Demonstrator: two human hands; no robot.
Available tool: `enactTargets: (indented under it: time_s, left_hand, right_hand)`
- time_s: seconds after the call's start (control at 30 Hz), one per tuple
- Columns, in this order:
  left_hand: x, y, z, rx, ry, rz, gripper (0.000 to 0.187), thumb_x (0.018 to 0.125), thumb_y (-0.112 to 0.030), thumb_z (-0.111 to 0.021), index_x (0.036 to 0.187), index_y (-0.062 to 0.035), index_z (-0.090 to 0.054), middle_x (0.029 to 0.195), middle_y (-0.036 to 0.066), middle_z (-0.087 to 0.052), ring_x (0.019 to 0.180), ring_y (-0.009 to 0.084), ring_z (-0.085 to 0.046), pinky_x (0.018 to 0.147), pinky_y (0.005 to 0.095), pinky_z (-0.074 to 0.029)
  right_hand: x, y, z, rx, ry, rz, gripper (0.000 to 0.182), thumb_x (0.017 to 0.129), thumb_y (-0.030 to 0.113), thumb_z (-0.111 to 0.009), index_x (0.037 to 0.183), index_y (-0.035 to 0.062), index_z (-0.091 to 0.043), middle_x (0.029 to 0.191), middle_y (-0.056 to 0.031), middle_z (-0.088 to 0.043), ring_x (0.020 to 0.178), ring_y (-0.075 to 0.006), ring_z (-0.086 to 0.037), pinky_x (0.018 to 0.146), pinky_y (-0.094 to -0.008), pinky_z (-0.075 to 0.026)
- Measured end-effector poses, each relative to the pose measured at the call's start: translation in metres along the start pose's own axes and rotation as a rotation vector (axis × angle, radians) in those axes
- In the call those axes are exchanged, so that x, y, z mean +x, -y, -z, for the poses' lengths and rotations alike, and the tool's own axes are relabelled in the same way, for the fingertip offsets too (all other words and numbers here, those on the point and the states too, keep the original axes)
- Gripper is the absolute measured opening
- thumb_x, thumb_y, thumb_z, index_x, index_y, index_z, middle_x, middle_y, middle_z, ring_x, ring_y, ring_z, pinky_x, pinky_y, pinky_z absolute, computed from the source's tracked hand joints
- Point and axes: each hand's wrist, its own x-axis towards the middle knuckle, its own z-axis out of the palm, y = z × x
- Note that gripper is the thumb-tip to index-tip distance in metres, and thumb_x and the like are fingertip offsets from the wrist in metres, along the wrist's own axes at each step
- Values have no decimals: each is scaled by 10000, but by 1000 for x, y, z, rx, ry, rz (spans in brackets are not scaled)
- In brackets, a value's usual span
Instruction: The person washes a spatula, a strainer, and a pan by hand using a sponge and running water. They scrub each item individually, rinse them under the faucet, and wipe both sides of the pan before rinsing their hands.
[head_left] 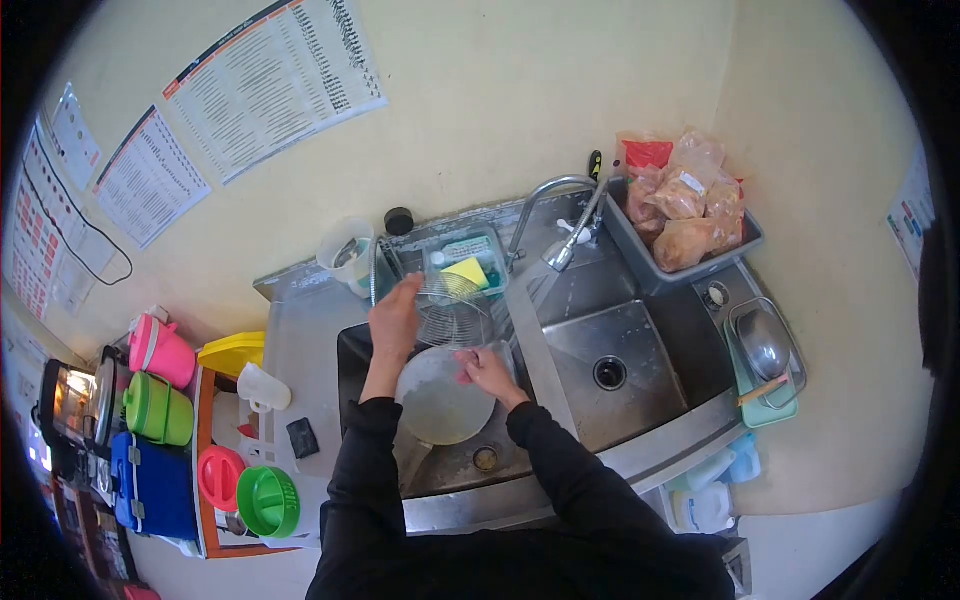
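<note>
My left hand (397, 318) grips the edge of a round wire basket (455, 318), tilted over the left sink basin. My right hand (488, 374) is at the basket's near lower edge, its fingers curled together; what they hold, if anything, is too small to make out. Below both hands a large round bowl (445, 405), holding cloudy liquid, stands in the left basin (485, 458). Behind the basket, a clear plastic tub (497, 262) holds a yellow sponge (466, 272).
A faucet (562, 252) arches over the right basin (615, 335). A grey bin (690, 275) of bagged meat stands at the back right. On the right ledge rests a green tray (765, 405) with a metal bowl (762, 342). A white jug (265, 388) stands left.
</note>
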Motion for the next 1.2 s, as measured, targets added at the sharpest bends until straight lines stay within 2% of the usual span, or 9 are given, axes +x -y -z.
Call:
enactTargets:
  time_s: [0.1, 0.2, 0.37, 0.4, 0.57, 0.77, 0.87, 0.93, 1.2]
  left_hand:
    - [-5, 7, 21, -80, -68, 158, 315, 816, 10, -464, 1077, -98, -604, 1031, 110, -643, 894, 262, -647, 718, 340, -522]
    - [-24, 11, 18, -189, -246, 165, 283, 874, -14, -420, 1076, -62, -613, 998, 129, -652, 869, 236, -659, 722, 316, -521]
    - [-33, -9, 26, -177, -416, -100, 265, 924, -84, -408, 1026, 28, -625, 957, 142, -664, 847, 250, -656, 745, 321, -519]
    - [-33, -10, 24, -489, -461, 83, 273, 934, -109, -412, 1020, 35, -628, 955, 141, -666, 851, 251, -651, 762, 328, -515]
    - [-6, -54, 32, -498, -416, 198, 289, 911, -84, -493, 1179, 12, -543, 1180, 138, -562, 1040, 249, -564, 860, 332, -468]
    - [-152, -33, -17, -317, 109, 152, 194, 900, -80, -489, 1044, 17, -577, 1030, 145, -558, 957, 285, -531, 818, 361, -424]
    - [-222, -42, -22, -344, 400, 426, 173, 883, -103, -505, 949, 20, -608, 967, 162, -563, 930, 327, -521, 814, 379, -412]
    - [-259, -24, -29, -250, 554, 448, 170, 872, -106, -520, 936, 21, -613, 972, 164, -564, 946, 329, -519, 824, 377, -412]
    - [-369, 106, -70, -294, 748, 601, 203, 837, -132, -535, 964, 3, -618, 929, 203, -610, 892, 353, -582, 796, 393, -453]
  right_hand:
    - [2, 18, 40, -707, 122, 101, 310, 893, 284, -573, 911, -19, -635, 695, -48, -623, 625, -130, -614, 561, -270, -475]
    - [-11, 32, 68, -169, 390, -95, 273, 880, 285, -586, 861, 23, -657, 635, -30, -605, 587, -120, -579, 545, -280, -441]
    - [-56, 61, 87, -431, 554, -9, 255, 854, 289, -596, 824, 38, -629, 733, -113, -630, 663, -240, -597, 605, -368, -453]
    - [-65, 73, 95, -510, 552, -33, 237, 854, 278, -594, 840, 44, -627, 769, -124, -636, 687, -258, -601, 616, -378, -456]
    - [-110, 89, 152, -826, -427, 546, 114, 840, 160, -576, 886, 59, -602, 840, -123, -623, 717, -297, -610, 620, -382, -478]
    - [-241, 120, 268, -1138, -1374, 276, 170, 813, 96, -584, 975, 111, -632, 782, -89, -616, 689, -273, -605, 592, -346, -478]
    - [-317, 122, 332, -1474, -1658, -245, 178, 876, 182, -521, 1018, 188, -629, 768, -85, -619, 687, -294, -616, 578, -385, -478]
    - [-351, 133, 370, -1519, -1566, -734, 184, 899, 269, -485, 999, 212, -629, 789, -84, -624, 714, -303, -624, 584, -411, -484]
    - [-406, 101, 480, -1585, -1175, -909, 196, 898, 247, -469, 1012, 191, -618, 958, -115, -619, 845, -312, -608, 699, -429, -486]
